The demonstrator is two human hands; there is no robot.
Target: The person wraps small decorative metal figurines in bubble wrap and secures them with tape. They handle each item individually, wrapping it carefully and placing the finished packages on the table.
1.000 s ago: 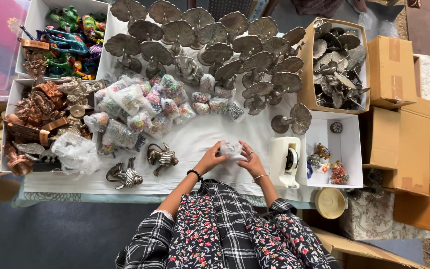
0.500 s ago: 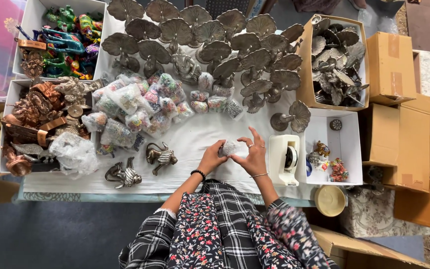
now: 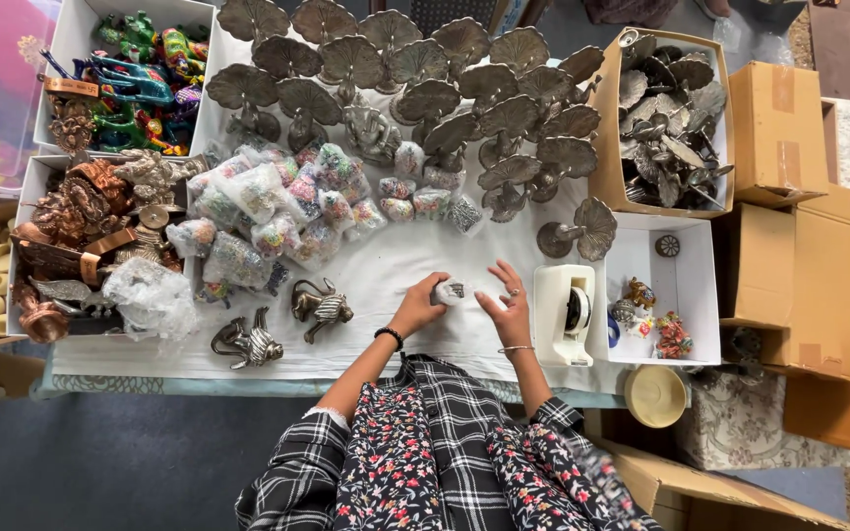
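Our left hand (image 3: pixel 418 313) is curled round a small wrapped figurine (image 3: pixel 450 291), a silvery lump in clear crinkly film, fingers closed on it from the left; it sits just above the white cloth near the table's (image 3: pixel 386 270) front edge, approx. centre; our right hand (image 3: pixel 506 300) is just beside it, fingers spread and loose, gripping nothing, fingertips near the wrap but we can't tell if they touch; a ring and thin bangle on that hand, dark band on the left wrist.

Right of the hands stands a cream plastic tape dispenser (image 3: pixel 565 313), blocky w/ a round roll inside; beyond it a white shallow box (image 3: pixel 691 251) w/ a few small coloured trinkets; above that a brown cardboard box (image 3: pixel 610 147) packed w/ grey metal leaf-shaped pieces.

Left of the hands, two dark brass-toned animal figures (image 3: pixel 287 323), striped and glossy; further back a heap of bubble-wrapped bundles (image 3: pixel 277 211), soft and lumpy, multicolour inside; behind these, rows of dull-silver peacock stands (image 3: pixel 425 74) w/ fanned, ribbed tails; far left, a white tray of coppery figures (image 3: pixel 71 221) and another of bright painted ones (image 3: pixel 140 74); plain cardboard cartons (image 3: pixel 789 128) at far right.
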